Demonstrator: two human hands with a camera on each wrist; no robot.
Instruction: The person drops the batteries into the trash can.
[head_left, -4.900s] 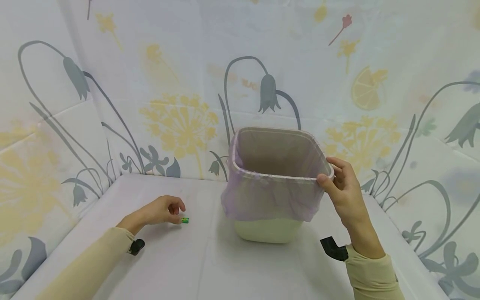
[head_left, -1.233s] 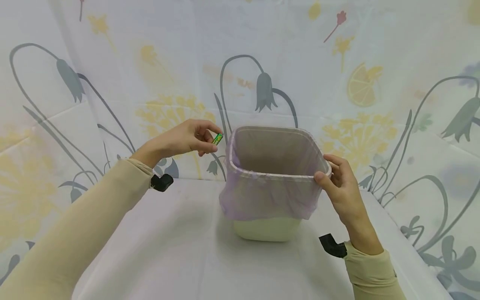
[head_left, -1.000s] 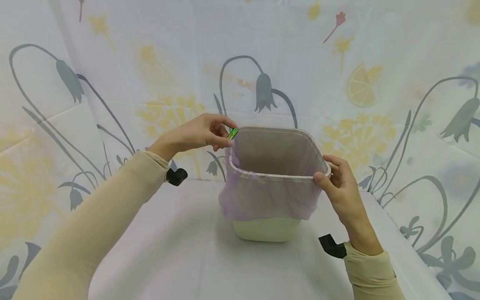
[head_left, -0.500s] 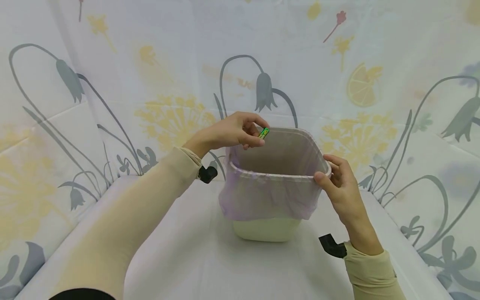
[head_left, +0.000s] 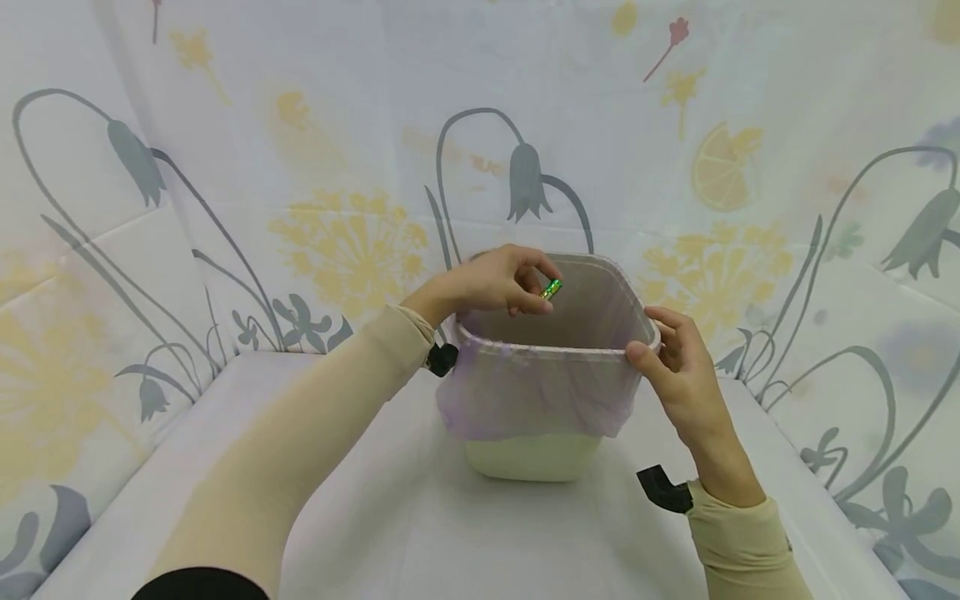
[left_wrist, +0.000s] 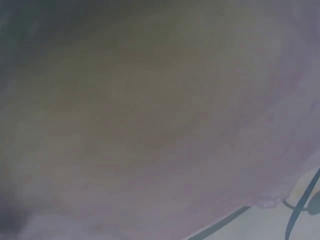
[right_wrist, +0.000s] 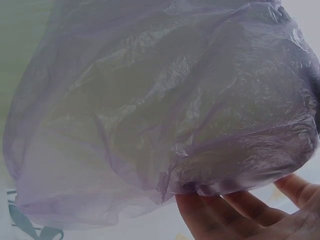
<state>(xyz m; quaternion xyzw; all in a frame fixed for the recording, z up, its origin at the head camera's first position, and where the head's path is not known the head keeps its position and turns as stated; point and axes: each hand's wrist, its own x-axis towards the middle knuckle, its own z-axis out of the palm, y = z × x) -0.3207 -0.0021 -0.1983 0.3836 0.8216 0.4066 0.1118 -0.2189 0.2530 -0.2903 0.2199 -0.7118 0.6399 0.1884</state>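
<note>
A pale green waste bin (head_left: pixel 532 460) stands upright, with a thin purple bin bag (head_left: pixel 540 392) lining it and folded over its rim. Between thumb and forefinger, my left hand (head_left: pixel 504 282) pinches a small green battery (head_left: pixel 552 289) at the bin's open mouth. Thumb inside and fingers outside, my right hand (head_left: pixel 678 367) grips the right side of the rim. The right wrist view shows that hand's fingers (right_wrist: pixel 210 215) against the bag (right_wrist: pixel 125 100). The left wrist view is blurred and mostly filled by the bag (left_wrist: pixel 240 165). The bin's bottom is hidden.
The bin stands on a white-covered table (head_left: pixel 375 517). Behind it and at both sides hangs a white flower-printed sheet (head_left: pixel 360 100). Black wrist mounts (head_left: pixel 665 490) stick out by both sleeves.
My left hand picked up the battery from the table, rose, and moved right over the bin's left rim; it has since dropped slightly into the mouth. My right hand keeps its grip.
</note>
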